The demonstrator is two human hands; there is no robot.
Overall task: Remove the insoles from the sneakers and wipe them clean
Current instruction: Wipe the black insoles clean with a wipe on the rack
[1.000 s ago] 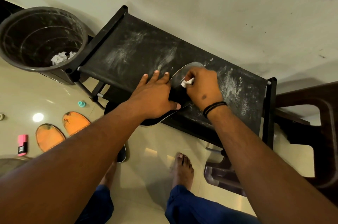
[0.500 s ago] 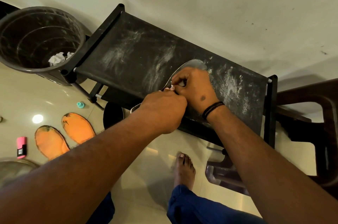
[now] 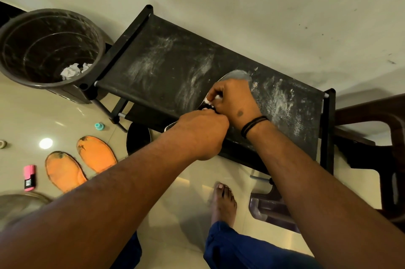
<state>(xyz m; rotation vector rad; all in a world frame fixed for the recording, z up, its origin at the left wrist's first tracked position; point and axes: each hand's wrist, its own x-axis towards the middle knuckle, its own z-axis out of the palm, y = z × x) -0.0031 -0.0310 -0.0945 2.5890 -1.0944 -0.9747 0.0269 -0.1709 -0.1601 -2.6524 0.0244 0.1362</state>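
- Right hand [image 3: 233,98] curled over the grey insole [image 3: 237,75] on the black rack [image 3: 166,64], pinching a small white wipe [image 3: 215,98] against it.
- Left hand [image 3: 202,131] closed into a loose fist just beside the right, fingertips tucked toward the same wipe — hard to tell whether gripping the wipe, the insole edge, or nothing.
- Insole lying flat on the rack's top, toe end poking out past the right knuckles, heel end (mostly hidden) reaching the near edge under the left hand.
- Likely slip: insole sliding off that near edge if pressed hard without a firm hold.
- Wipe small and possibly tearing — shreds left on the insole.
- White powdery smears across the rack top, ready to soil the underside again.
- Orange insoles [image 3: 81,164] on the floor, well apart — easy to tread on.
- Bin [image 3: 28,80] with crumpled tissue at the rack's far left.
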